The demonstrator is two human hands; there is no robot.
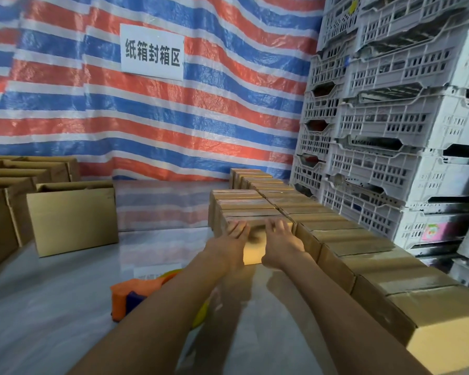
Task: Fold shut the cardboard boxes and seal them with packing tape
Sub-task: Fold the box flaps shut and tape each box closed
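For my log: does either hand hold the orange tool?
No, the left hand and right hand rest on a box; the tool lies apart.

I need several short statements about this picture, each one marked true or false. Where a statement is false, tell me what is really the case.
1. The left hand and the right hand rest on the same cardboard box. True.
2. The right hand grips the orange tool. False: it lies on the floor, under the left forearm, in neither hand.
3. The box on the left has an open top. True.
4. The white crates are stacked on the left side. False: they stand on the right.
5. A white sign hangs on the striped tarp. True.
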